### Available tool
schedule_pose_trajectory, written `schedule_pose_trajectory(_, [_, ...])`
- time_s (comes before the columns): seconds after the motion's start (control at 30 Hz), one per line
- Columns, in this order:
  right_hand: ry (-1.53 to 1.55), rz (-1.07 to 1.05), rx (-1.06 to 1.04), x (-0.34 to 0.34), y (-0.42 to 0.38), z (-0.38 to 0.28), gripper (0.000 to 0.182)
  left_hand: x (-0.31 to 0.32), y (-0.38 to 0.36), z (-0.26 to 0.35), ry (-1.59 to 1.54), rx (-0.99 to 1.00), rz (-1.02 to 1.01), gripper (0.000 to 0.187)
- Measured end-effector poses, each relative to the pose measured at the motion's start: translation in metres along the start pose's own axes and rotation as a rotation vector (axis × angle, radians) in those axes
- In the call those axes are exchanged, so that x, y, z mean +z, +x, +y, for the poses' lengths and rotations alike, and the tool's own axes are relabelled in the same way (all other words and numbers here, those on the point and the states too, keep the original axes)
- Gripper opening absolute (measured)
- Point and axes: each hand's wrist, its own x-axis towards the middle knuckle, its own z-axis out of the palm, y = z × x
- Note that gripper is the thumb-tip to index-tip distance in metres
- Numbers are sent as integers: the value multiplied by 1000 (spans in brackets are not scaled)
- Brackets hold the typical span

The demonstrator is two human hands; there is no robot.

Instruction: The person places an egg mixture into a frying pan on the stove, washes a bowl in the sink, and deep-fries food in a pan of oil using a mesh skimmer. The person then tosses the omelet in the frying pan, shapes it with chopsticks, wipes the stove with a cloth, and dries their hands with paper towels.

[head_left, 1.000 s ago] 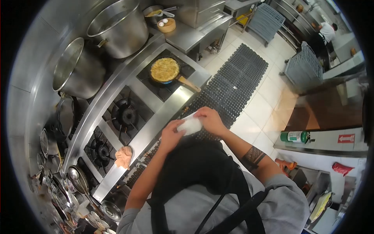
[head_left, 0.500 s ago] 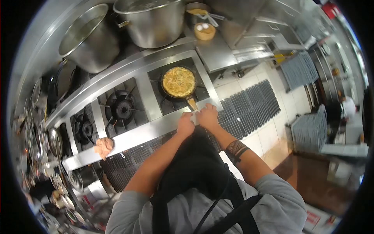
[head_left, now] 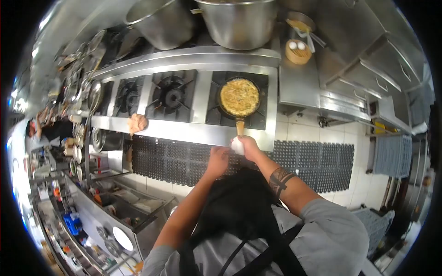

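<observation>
A shiny steel stove (head_left: 193,131) has three burners and one black pan of yellow egg (head_left: 239,97). Both hands, right hand (head_left: 249,146) and left hand (head_left: 218,158), squeeze one white cloth (head_left: 237,146) by the pan's wooden handle (head_left: 240,127).

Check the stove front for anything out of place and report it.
One thing: a crumpled orange rag lies on the steel ledge just in front of the burners, close to open flame positions. The pan sits square on its burner; nothing looks spilled.
</observation>
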Motion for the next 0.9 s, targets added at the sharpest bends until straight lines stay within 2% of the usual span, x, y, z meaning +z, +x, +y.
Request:
schedule_pose_trajectory(0.07, [-35, 9, 22, -2, 2, -8, 30, -22, -31, 4, 85, 7, 37, 34])
schedule_pose_trajectory(0.13, [-87, 96, 50, -3, 1, -12, 30, -36, -73, 3, 107, -312, 6, 29])
schedule_pose_trajectory(0.17, [-244, 194, -55, 3, -1, -13, 35, -37, -95, -7, 139, -364, 16, 30])
schedule_pose_trajectory(0.2, [-255, 168, -55, 6, -5, -18, 35, -35, -116, -19, 171, -414, 25, 31])
schedule_pose_trajectory(0.27, [-691, 360, -204, 0, -22, -31, 37, -26, -163, -26, -60, -597, 73, 30])
schedule_pose_trajectory(0.33, [-729, 336, -262, -16, -43, -49, 38, 4, -219, -56, 219, -513, 201, 31])
schedule_pose_trajectory(0.43, [-571, 167, -108, -71, -93, -77, 37, 59, -290, -64, 208, -762, 85, 30])
schedule_pose_trajectory(0.47, [-575, 174, -120, -85, -117, -84, 37, 80, -308, -67, 162, -861, 28, 29])
schedule_pose_trajectory(0.57, [-512, 287, -156, -146, -195, -104, 38, 153, -341, -66, 67, -794, -79, 31])
schedule_pose_trajectory(0.67, [-589, 297, -201, -218, -263, -136, 36, 216, -342, -46, 57, -745, -207, 31])
schedule_pose_trajectory(0.73, [-520, 375, -134, -272, -332, -172, 35, 256, -337, -13, -32, -771, -203, 30])
schedule_pose_trajectory(0.8, [-456, 473, -199, -309, -379, -190, 34, 295, -338, 14, -184, -727, -188, 27])
schedule_pose_trajectory(0.83, [-449, 523, -257, -325, -395, -200, 34, 308, -338, 12, 203, -218, -389, 28])
schedule_pose_trajectory(0.87, [-440, 568, -321, -343, -410, -213, 35, 319, -340, 38, 36, -189, -345, 24])
schedule_pose_trajectory(0.9, [-415, 592, -345, -367, -429, -229, 35, 325, -339, 61, 155, -54, -395, 21])
